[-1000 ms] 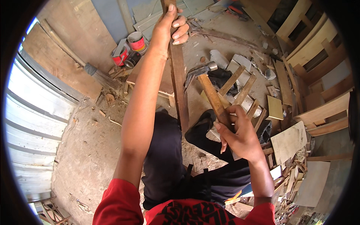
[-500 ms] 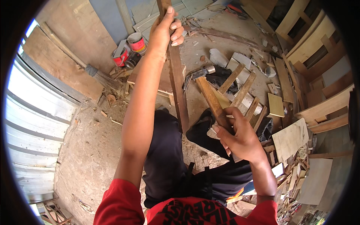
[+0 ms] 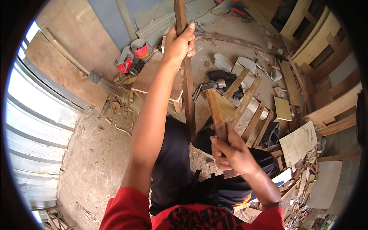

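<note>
My left hand [image 3: 181, 43] is wrapped round a long, dark brown wooden strip [image 3: 188, 88], held nearly upright in front of me. Its upper end runs out of the picture and its lower end comes down by my knees. In my right hand [image 3: 234, 153] is a claw hammer [image 3: 215, 109], gripped low on its wooden handle. The hammer's metal head points away from me, just right of the strip and apart from it. Behind the strip stands a low wooden stool [image 3: 159, 78], partly covered by my left forearm.
Slatted wooden pieces [image 3: 245, 99] lie right of the hammer. Two red cans [image 3: 140, 49] and a broom [image 3: 100, 81] stand by the boards at the left. Wood scraps [image 3: 303, 180] heap up at the lower right, below a leaning pale panel [image 3: 298, 143]. Corrugated metal sheeting [image 3: 38, 134] closes the left side.
The wooden strip and my left hand have shifted right and slightly nearer. My right hand has moved a little left and nearer, bringing the hammer more upright in view.
</note>
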Motion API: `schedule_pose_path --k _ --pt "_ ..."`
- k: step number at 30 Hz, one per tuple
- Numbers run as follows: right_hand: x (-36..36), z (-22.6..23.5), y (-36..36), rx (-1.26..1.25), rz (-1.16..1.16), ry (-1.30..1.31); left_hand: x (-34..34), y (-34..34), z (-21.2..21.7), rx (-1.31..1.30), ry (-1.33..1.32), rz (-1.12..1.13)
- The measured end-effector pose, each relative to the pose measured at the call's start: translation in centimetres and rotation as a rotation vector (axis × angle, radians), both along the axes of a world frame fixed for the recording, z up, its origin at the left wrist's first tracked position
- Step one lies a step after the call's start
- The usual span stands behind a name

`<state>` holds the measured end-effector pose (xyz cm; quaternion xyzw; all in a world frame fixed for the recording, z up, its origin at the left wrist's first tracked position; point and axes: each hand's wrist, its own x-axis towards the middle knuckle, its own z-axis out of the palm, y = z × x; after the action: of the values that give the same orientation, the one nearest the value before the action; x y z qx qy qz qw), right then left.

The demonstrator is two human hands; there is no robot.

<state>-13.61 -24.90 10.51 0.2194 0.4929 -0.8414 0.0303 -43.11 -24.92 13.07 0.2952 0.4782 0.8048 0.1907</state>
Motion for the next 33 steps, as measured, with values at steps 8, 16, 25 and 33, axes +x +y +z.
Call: schedule_pose_path --k 8,16,25,33 --pt "-1.8 -4.1 -4.7 0.021 -0.163 0.160 -2.1 -0.4 -1.3 0.007 -0.063 0.018" --pt "-3.6 -9.9 -8.4 0.079 -0.322 0.281 -2.6 0.4 -2.8 -0.044 -0.066 0.036" --pt "-0.6 -3.6 -1.6 0.226 -0.045 0.083 -4.4 0.6 -4.2 0.040 -0.253 -0.247" --pt "-0.2 -0.8 1.1 0.312 0.088 -0.031 -3.9 1.1 -4.5 0.010 -0.292 -0.211"
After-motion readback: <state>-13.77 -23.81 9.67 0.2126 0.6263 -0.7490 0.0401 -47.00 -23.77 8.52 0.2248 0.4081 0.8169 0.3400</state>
